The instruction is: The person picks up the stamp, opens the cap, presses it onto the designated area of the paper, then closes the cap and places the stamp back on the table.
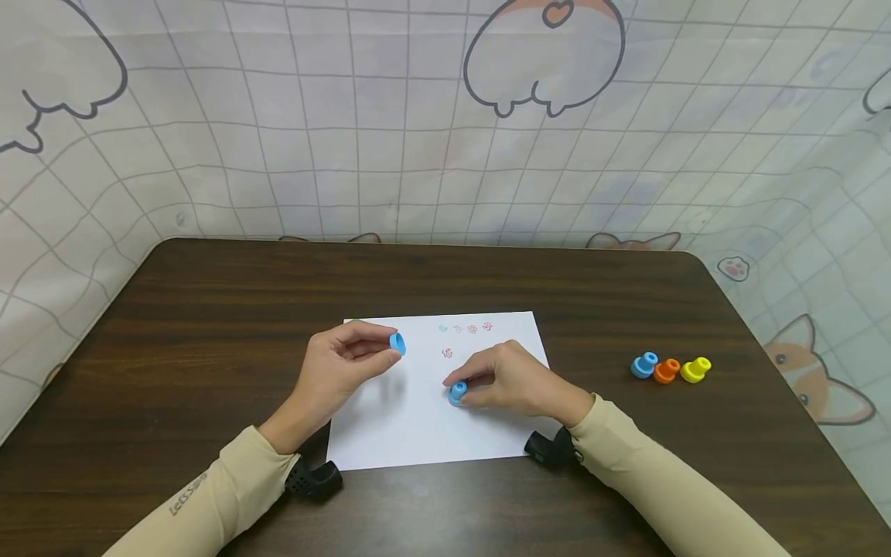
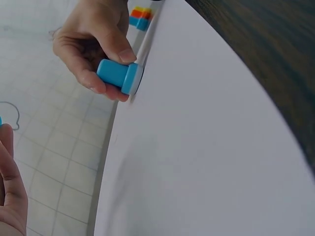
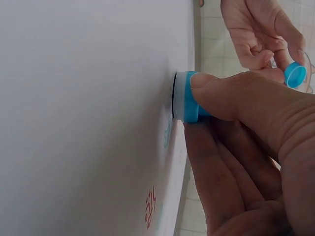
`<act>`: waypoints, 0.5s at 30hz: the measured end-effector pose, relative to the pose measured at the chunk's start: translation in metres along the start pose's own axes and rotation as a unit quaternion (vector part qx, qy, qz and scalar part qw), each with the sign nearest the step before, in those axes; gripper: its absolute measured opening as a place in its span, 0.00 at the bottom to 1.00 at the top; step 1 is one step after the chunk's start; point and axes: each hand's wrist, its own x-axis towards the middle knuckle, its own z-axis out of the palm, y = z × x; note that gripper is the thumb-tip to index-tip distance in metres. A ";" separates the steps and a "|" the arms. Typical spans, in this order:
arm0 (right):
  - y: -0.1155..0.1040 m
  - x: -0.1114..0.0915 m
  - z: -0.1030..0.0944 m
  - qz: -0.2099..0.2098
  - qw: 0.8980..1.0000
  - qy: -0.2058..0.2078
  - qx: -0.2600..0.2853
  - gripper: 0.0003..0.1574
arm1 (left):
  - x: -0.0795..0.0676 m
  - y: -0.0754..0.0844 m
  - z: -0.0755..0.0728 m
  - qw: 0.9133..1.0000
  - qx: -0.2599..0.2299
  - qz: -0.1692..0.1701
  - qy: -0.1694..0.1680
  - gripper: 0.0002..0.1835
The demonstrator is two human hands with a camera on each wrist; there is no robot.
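Observation:
My right hand (image 1: 511, 379) pinches a blue toy stamp (image 1: 457, 393) between thumb and fingers, its stamping face down at the white sheet of paper (image 1: 397, 441). In the right wrist view the stamp (image 3: 189, 97) shows a pale base with a dark edge, right at the paper surface. My left hand (image 1: 344, 363) holds a small blue cap (image 1: 397, 343) by thumb and fingertips above the paper's left part. The cap (image 3: 296, 75) is hollow, its opening visible in the right wrist view. Small red and teal stamped prints (image 1: 473, 329) line the paper's top, with one red print (image 1: 448, 353) below them.
Three more stamps stand together on the dark wooden table (image 1: 592, 302) to the right: one blue (image 1: 644, 365), one orange (image 1: 667, 371) and one yellow (image 1: 696, 370). A grid-patterned cloth (image 1: 390, 155) with cartoon animals hangs behind and beside the table.

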 end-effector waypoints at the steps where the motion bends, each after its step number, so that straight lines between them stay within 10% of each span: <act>1: 0.000 0.000 0.000 0.001 1.000 0.000 0.001 0.17 | 0.000 0.001 0.000 1.000 0.001 0.001 0.000 0.19; 15: 0.002 0.001 -0.004 -0.003 1.000 0.007 0.011 0.18 | 0.005 0.007 0.004 1.000 0.008 0.010 0.012 0.18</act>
